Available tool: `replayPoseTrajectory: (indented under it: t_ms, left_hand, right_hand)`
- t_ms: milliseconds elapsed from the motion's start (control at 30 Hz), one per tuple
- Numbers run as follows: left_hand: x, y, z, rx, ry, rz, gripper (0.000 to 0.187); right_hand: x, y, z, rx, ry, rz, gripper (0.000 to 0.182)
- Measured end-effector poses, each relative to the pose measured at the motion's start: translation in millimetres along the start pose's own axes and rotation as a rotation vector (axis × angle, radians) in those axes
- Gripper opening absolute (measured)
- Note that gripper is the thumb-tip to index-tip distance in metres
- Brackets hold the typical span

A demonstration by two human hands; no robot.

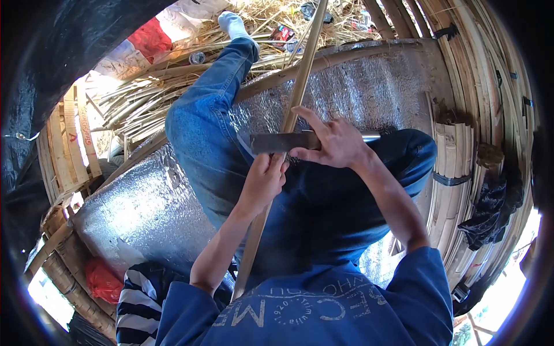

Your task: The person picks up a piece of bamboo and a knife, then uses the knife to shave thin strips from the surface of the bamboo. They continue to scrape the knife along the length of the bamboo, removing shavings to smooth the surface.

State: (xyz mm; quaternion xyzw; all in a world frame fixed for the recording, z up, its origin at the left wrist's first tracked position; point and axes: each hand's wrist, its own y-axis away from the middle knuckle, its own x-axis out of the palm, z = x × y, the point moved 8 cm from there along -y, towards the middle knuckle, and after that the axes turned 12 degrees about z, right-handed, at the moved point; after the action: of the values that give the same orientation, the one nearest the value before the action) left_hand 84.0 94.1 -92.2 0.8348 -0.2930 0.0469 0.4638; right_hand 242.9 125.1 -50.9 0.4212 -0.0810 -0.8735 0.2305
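A long bamboo strip (304, 72) runs from the top of the view down across my lap to my chest. My left hand (265, 180) is closed around it just below a dark, wide blade (281, 143). The blade lies crosswise over the strip. My right hand (336, 141) is at the blade's right part, with the thumb beneath and the index finger stretched up against the strip. Part of the tool is hidden behind my right hand.
Silvery foil matting (150, 210) covers the seat. Split bamboo (135, 109) and shavings litter the ground ahead. A bamboo wall (490, 75) curves along the right. Beside me at lower left are a red bag (104, 281) and striped cloth (138, 305).
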Motion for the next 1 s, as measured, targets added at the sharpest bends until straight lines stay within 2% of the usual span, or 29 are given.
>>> replayPoseTrajectory:
  t_ms: [67, 133, 233, 300, 400, 433, 500, 700, 833, 1000]
  left_hand:
    - [5.7, 5.8, 8.2, -0.006, 0.026, 0.047, 0.018]
    - [13.9, 17.2, 13.4, -0.023, 0.061, 0.087, 0.019]
    - [29.5, 47.2, 33.0, -0.108, 0.118, 0.157, 0.021]
    - [31.9, 55.9, 39.3, -0.027, -0.016, 0.150, 0.022]
    - [27.8, 59.9, 42.3, -0.019, -0.083, 0.114, 0.021]
    - [27.8, 61.3, 46.7, -0.027, -0.086, 0.115, 0.021]
    - [21.5, 66.4, 38.1, 0.116, -0.328, 0.032, 0.022]
    - [15.4, 70.7, 40.8, 0.199, -0.394, -0.020, 0.023]
    - [13.9, 69.0, 41.6, 0.189, -0.386, -0.023, 0.022]
    - [14.2, 66.6, 44.0, 0.067, -0.261, 0.039, 0.020]
  right_hand:
    - [-9.6, 13.1, 16.7, -0.023, 0.162, 0.065, 0.079]
    - [-24.0, 36.5, 32.1, -0.037, 0.110, 0.059, 0.077]
    - [-13.7, 79.9, 43.2, 0.121, -0.083, 0.107, 0.067]
    - [22.1, 108.8, 34.2, 0.309, -0.364, 0.226, 0.055]
    - [57.7, 124.7, 31.0, 0.471, -0.355, 0.190, 0.050]
    - [56.8, 122.6, 34.5, 0.465, -0.337, 0.162, 0.048]
    - [60.5, 119.4, 38.7, 0.435, -0.332, 0.149, 0.048]
    - [60.5, 110.5, 48.7, 0.301, -0.248, 0.141, 0.047]
    - [58.9, 108.0, 50.4, 0.258, -0.212, 0.152, 0.048]
    - [57.0, 105.2, 50.6, 0.272, -0.160, 0.142, 0.050]
